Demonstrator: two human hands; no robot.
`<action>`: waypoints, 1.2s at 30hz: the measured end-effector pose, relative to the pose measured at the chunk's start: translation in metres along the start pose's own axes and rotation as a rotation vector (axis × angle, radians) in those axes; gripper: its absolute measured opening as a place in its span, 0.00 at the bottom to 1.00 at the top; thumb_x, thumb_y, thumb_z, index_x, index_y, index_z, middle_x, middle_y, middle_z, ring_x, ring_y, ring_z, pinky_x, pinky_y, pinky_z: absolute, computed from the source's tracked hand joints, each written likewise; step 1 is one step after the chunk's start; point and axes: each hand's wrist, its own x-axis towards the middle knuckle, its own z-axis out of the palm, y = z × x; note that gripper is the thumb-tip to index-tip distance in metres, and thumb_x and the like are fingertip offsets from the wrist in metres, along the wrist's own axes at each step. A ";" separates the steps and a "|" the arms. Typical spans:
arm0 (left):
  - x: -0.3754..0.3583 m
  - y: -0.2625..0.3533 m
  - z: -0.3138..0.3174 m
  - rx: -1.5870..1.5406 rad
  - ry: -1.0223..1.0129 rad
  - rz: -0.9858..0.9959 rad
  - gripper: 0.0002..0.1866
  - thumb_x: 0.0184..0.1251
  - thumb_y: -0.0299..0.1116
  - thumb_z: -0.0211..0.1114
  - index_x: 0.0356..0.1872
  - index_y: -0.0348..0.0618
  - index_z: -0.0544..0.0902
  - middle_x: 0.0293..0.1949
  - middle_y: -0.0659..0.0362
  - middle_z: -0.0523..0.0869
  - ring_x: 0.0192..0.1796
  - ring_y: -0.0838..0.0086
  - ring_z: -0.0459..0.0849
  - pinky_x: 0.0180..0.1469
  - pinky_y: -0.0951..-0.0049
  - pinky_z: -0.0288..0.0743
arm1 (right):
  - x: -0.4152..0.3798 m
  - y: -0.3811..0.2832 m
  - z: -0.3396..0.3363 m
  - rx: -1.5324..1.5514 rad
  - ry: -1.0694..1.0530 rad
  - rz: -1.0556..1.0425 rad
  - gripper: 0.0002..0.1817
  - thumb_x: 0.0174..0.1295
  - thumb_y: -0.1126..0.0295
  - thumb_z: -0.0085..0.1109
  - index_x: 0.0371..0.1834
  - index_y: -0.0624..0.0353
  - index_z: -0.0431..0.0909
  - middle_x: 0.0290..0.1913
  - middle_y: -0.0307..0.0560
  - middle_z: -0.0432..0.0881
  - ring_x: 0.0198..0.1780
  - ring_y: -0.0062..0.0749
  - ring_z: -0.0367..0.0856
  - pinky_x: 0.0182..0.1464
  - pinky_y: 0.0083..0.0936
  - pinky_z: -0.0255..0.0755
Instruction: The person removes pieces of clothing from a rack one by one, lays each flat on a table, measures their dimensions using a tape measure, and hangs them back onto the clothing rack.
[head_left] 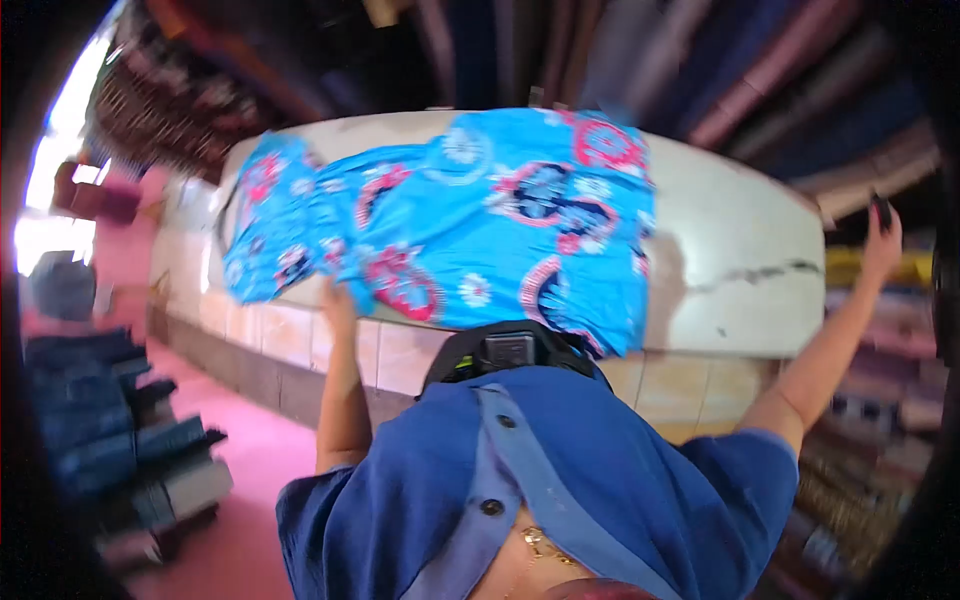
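Note:
A bright blue cloth (470, 230) with pink, white and dark flower prints lies across the pale counter (745, 290). Its left part is bunched and folded, while the right part lies flatter. My left hand (338, 300) is at the near edge of the bunched part, its blurred fingers closed on the fabric. Far out to the right, past the counter's end, my right hand (882, 240) is closed around a small black object (880, 210), too blurred to name.
Rolls of fabric (760, 80) stand along the far side of the counter. Folded dark cloth stacks (90, 400) are at the left by the pink floor (260, 450). More folded fabrics (880, 400) are piled at the right. A black waist bag (510, 350) sits against the counter's near edge.

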 end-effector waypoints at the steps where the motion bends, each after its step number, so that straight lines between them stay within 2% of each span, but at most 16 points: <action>1: -0.013 0.016 -0.008 0.025 -0.175 -0.133 0.16 0.63 0.32 0.54 0.50 0.38 0.74 0.43 0.48 0.79 0.47 0.61 0.77 0.51 0.64 0.68 | 0.003 0.007 0.012 -0.187 -0.003 -0.032 0.25 0.60 0.51 0.56 0.54 0.58 0.73 0.48 0.49 0.80 0.48 0.38 0.79 0.49 0.31 0.70; 4: -0.038 0.015 -0.015 0.112 -0.126 0.512 0.14 0.54 0.23 0.52 0.42 0.41 0.78 0.39 0.51 0.80 0.44 0.58 0.76 0.49 0.62 0.66 | -0.036 -0.017 0.078 -0.223 -0.178 -0.011 0.28 0.59 0.49 0.56 0.54 0.60 0.73 0.50 0.54 0.78 0.51 0.47 0.77 0.52 0.33 0.69; 5: -0.046 0.029 -0.022 0.082 -0.097 0.520 0.14 0.52 0.22 0.52 0.40 0.42 0.79 0.40 0.52 0.80 0.47 0.57 0.75 0.52 0.61 0.64 | -0.053 0.015 0.112 -0.331 -0.326 0.053 0.28 0.59 0.51 0.56 0.53 0.64 0.73 0.51 0.56 0.78 0.51 0.44 0.77 0.53 0.32 0.68; 6: -0.051 0.041 -0.032 0.088 -0.055 0.479 0.14 0.52 0.22 0.52 0.40 0.42 0.79 0.40 0.52 0.80 0.47 0.57 0.75 0.52 0.61 0.64 | -0.083 0.004 0.141 0.206 -0.378 -0.069 0.28 0.59 0.52 0.57 0.51 0.67 0.73 0.50 0.57 0.78 0.50 0.44 0.77 0.52 0.33 0.69; 7: -0.054 0.052 -0.041 0.097 -0.035 0.455 0.13 0.53 0.22 0.52 0.39 0.43 0.79 0.40 0.52 0.81 0.47 0.58 0.75 0.52 0.61 0.64 | -0.110 0.045 0.175 0.000 -0.565 0.209 0.27 0.59 0.53 0.57 0.50 0.68 0.73 0.48 0.57 0.79 0.48 0.43 0.78 0.51 0.32 0.69; 8: -0.053 0.054 -0.049 0.104 -0.019 0.444 0.12 0.53 0.22 0.53 0.39 0.43 0.79 0.41 0.53 0.81 0.47 0.58 0.76 0.52 0.61 0.63 | -0.145 0.053 0.202 -0.024 -0.496 0.092 0.26 0.59 0.54 0.58 0.49 0.68 0.73 0.44 0.59 0.80 0.45 0.44 0.79 0.49 0.31 0.70; 9: -0.048 0.045 -0.058 0.146 0.044 0.428 0.09 0.56 0.23 0.54 0.37 0.44 0.79 0.41 0.53 0.81 0.48 0.59 0.76 0.52 0.61 0.64 | -0.169 0.029 0.210 -0.246 -0.574 0.341 0.30 0.55 0.51 0.61 0.48 0.71 0.74 0.40 0.53 0.81 0.41 0.38 0.79 0.45 0.29 0.73; 10: -0.042 0.036 -0.068 0.150 0.069 0.416 0.09 0.56 0.23 0.54 0.37 0.44 0.79 0.41 0.53 0.81 0.48 0.59 0.76 0.52 0.61 0.64 | -0.197 0.033 0.226 0.171 -0.593 0.442 0.33 0.54 0.49 0.60 0.46 0.75 0.73 0.40 0.61 0.81 0.41 0.46 0.80 0.43 0.33 0.74; 12: -0.027 0.016 -0.091 0.137 0.179 0.353 0.07 0.58 0.26 0.56 0.37 0.44 0.79 0.41 0.53 0.81 0.48 0.59 0.76 0.53 0.62 0.65 | -0.228 0.020 0.240 0.224 -0.677 0.852 0.35 0.53 0.48 0.60 0.45 0.77 0.73 0.40 0.63 0.81 0.41 0.48 0.80 0.42 0.35 0.74; 14: -0.015 0.001 -0.114 0.155 0.252 0.312 0.07 0.60 0.28 0.56 0.38 0.43 0.79 0.41 0.53 0.81 0.48 0.58 0.76 0.53 0.62 0.65 | -0.235 0.013 0.241 -0.169 -0.619 0.572 0.32 0.54 0.49 0.59 0.51 0.68 0.72 0.41 0.57 0.80 0.42 0.44 0.80 0.43 0.40 0.73; 15: -0.007 -0.011 -0.124 0.165 0.298 0.251 0.07 0.61 0.28 0.55 0.38 0.43 0.79 0.41 0.52 0.81 0.48 0.58 0.76 0.53 0.62 0.65 | -0.234 -0.065 0.211 -0.153 -0.614 0.557 0.32 0.54 0.49 0.59 0.51 0.68 0.72 0.41 0.57 0.80 0.42 0.44 0.80 0.43 0.40 0.73; 16: 0.003 -0.021 -0.133 0.172 0.342 0.191 0.08 0.62 0.29 0.54 0.39 0.42 0.80 0.41 0.52 0.81 0.48 0.58 0.76 0.53 0.62 0.65 | -0.210 -0.166 0.186 -0.702 -0.481 0.737 0.30 0.55 0.51 0.59 0.58 0.54 0.70 0.47 0.56 0.78 0.48 0.41 0.78 0.48 0.43 0.70; 19: 0.030 -0.052 -0.156 0.189 0.381 0.124 0.09 0.62 0.31 0.55 0.40 0.42 0.80 0.42 0.51 0.81 0.49 0.58 0.76 0.54 0.61 0.65 | -0.231 -0.183 0.203 -0.576 -0.288 0.581 0.30 0.55 0.50 0.57 0.62 0.42 0.67 0.53 0.57 0.76 0.52 0.49 0.75 0.54 0.46 0.66; 24: 0.088 -0.109 -0.188 0.227 0.356 0.020 0.11 0.61 0.34 0.57 0.42 0.43 0.79 0.45 0.50 0.80 0.52 0.56 0.73 0.56 0.59 0.65 | -0.332 -0.200 0.307 -0.026 -0.404 0.315 0.27 0.61 0.45 0.48 0.62 0.40 0.67 0.62 0.56 0.67 0.58 0.56 0.68 0.53 0.51 0.65; 27: 0.137 -0.136 -0.205 0.245 0.333 0.028 0.13 0.60 0.36 0.58 0.44 0.44 0.79 0.47 0.50 0.79 0.53 0.54 0.72 0.56 0.59 0.65 | -0.364 -0.368 0.296 -0.399 -0.562 0.369 0.28 0.62 0.46 0.46 0.60 0.50 0.69 0.64 0.58 0.64 0.60 0.57 0.65 0.54 0.51 0.64; 36: 0.232 -0.122 -0.214 0.575 0.203 -0.089 0.21 0.57 0.50 0.61 0.40 0.42 0.80 0.43 0.52 0.80 0.50 0.58 0.76 0.48 0.59 0.71 | -0.403 -0.484 0.329 -0.387 -0.558 0.140 0.32 0.63 0.42 0.41 0.62 0.52 0.67 0.67 0.52 0.60 0.69 0.47 0.53 0.64 0.50 0.50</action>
